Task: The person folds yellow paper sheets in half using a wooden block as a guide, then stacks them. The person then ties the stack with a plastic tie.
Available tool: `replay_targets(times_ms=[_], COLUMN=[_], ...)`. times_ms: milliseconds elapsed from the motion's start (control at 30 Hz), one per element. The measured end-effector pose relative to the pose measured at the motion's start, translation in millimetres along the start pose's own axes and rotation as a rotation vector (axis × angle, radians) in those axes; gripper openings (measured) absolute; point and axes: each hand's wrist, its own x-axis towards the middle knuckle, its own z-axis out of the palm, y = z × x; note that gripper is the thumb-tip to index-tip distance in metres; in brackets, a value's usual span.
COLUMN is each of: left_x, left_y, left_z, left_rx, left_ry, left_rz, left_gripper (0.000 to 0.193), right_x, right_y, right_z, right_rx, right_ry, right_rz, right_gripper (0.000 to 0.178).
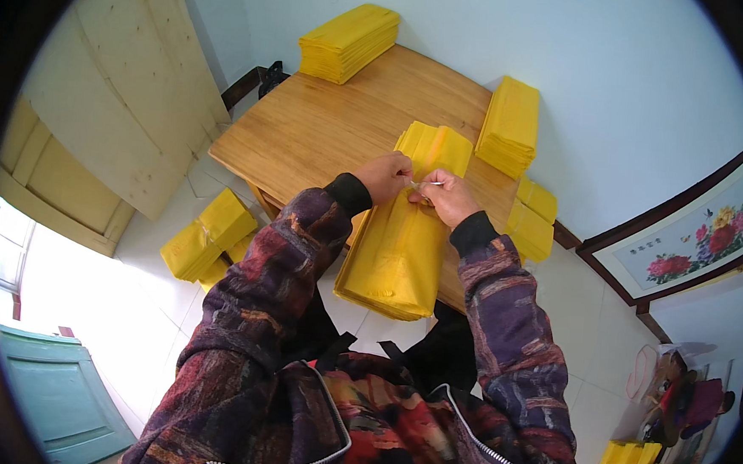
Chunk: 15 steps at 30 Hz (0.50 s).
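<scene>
A thick bundle of folded yellow sheets [400, 255] lies lengthwise in front of me, its near end reaching past the table's edge. Over the middle of its top, my left hand [384, 177] and my right hand [451, 198] meet with fingers pinched. A thin white string [431, 183] shows between them, and a short end of it sticks out by my right fingers. The left fingertips close on the string too, though they partly hide it. Whether the string runs all the way round the bundle cannot be seen.
More yellow stacks stand on the wooden table [344, 120]: one at the far left corner [349, 42], another at the right edge [510, 126]. Tied yellow bundles sit below, left [208, 235] and right [532, 221]. A framed flower picture [682, 238] leans at the right wall.
</scene>
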Motion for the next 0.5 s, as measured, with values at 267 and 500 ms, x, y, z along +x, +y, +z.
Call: replay_targets(times_ms=[267,500], left_x=[-9,-14], left_y=[3,13], left_z=[1,1], left_rx=[-0.268,-0.189], left_ry=[-0.024,-0.074], left_rz=[0.008,0.099], left_gripper=[0.005,0.004], right_x=[4,13], right_y=[-9,-7], right_z=[0,-14], right_rx=[-0.045,-0.132], right_ry=[0.061,-0.026], right_rz=[0.074,0.083], right_gripper=[0.006,0.01])
